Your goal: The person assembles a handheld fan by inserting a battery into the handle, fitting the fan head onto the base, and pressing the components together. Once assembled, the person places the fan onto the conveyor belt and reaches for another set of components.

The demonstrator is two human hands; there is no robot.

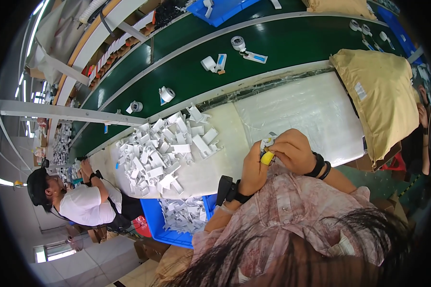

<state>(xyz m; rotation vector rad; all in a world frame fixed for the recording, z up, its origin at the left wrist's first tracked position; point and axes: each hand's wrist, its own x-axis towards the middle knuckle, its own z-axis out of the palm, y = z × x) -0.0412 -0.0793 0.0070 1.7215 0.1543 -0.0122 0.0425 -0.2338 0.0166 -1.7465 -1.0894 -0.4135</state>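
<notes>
Pinching a small white part (269, 141) and yellow piece (267, 158) between left hand (253, 170) and right hand (296, 151), right of the frame's centre — perhaps joined, too covered to tell. Held near a pale table (218, 174) — apart from heaped white pieces (153, 155), left of centre.

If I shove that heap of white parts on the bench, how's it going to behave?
The heap of white parts will probably spread apart rather than slide as one, since the pieces lie loose and jumbled. Each looks stiff and likely light, with crisp edges and thin-looking walls. Shoved toward the near edge, some could fall into the blue bin below.
</notes>
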